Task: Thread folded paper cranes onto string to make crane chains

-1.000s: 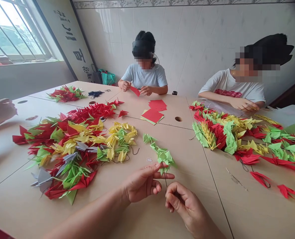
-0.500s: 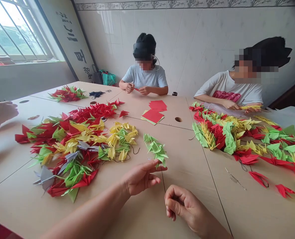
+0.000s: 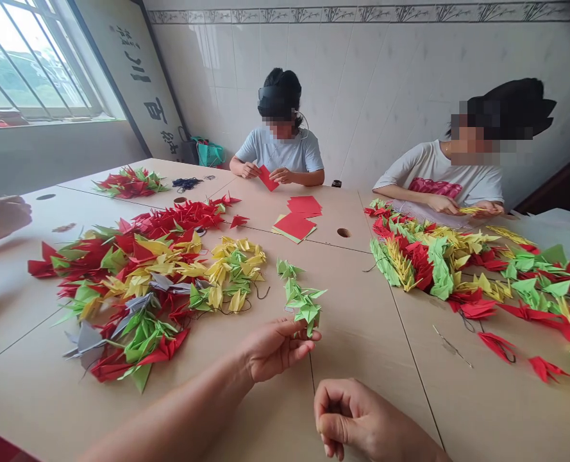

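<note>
Along the near edge of the table (image 3: 371, 359), the left hand (image 3: 277, 350) is pinching the end of a string of green paper cranes (image 3: 301, 298) — the strand is running from its fingertips toward the table's middle. The right hand (image 3: 347, 417) is curling closed just below, with nothing visible in it. Bare tabletop is lying open between the hands and the right-hand crane heap (image 3: 438, 269) — a mixed crane heap (image 3: 135, 295) is sitting near on the left.

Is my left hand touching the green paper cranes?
Touching. The head view shows the fingertips of the left hand against the lowest of the green paper cranes, with no gap between them.
</note>
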`<state>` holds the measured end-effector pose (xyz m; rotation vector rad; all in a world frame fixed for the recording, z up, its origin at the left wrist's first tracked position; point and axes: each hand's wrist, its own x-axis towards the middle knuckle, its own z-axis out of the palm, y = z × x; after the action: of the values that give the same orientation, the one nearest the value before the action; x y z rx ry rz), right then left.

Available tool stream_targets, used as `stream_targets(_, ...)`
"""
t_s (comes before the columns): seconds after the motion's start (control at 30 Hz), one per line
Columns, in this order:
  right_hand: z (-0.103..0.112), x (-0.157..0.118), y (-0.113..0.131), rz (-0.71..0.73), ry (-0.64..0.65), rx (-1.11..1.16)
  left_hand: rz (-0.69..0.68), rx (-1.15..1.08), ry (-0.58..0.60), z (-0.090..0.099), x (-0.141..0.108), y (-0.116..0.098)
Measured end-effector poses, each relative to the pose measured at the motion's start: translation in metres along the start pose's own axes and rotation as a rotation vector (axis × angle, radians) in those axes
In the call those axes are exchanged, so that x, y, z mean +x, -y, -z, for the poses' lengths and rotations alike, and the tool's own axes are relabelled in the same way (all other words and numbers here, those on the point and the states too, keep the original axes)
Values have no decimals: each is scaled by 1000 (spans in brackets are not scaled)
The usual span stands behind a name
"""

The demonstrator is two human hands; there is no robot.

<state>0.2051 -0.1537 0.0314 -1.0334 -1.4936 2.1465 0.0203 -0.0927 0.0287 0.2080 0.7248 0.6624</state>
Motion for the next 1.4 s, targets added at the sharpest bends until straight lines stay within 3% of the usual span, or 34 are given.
stream_targets(0.23, -1, -9, 7, -11, 38, 51, 4, 15, -24, -5, 0, 3)
stream_targets(0.37, 4, -7, 10, 77, 12, 92, -63, 263, -27, -5, 1, 7)
stream_targets(0.43, 12, -4, 8, 182, -206, 89, -137, 539, -28, -5, 1, 11)
stream_targets(0.57, 31, 5, -2, 341, -850, 85, -282, 1088, -61, -6, -3, 17)
stream_targets(0.63, 36, 9, -6, 361, -979, 73, -347, 1285, -52, -8, -6, 19)
stream_targets(0.83, 31, 11, -4, 228, -786, 175, -313, 1562, 113, -18, -19, 20)
stream_targets(1.03, 26, 3, 5, 105, -505, 427, -320, 1577, 220, -20, -23, 20)
stream_targets(1.1, 26, 3, 6, 94, -466, 458, -319, 1548, 272, -19, -24, 20)
stream_targets(1.23, 32, 7, 2, 112, -575, 495, -269, 1501, 300, -19, -26, 20)
stream_targets(1.4, 44, 9, -3, 233, -753, 558, -246, 1462, 205, -17, -24, 16)
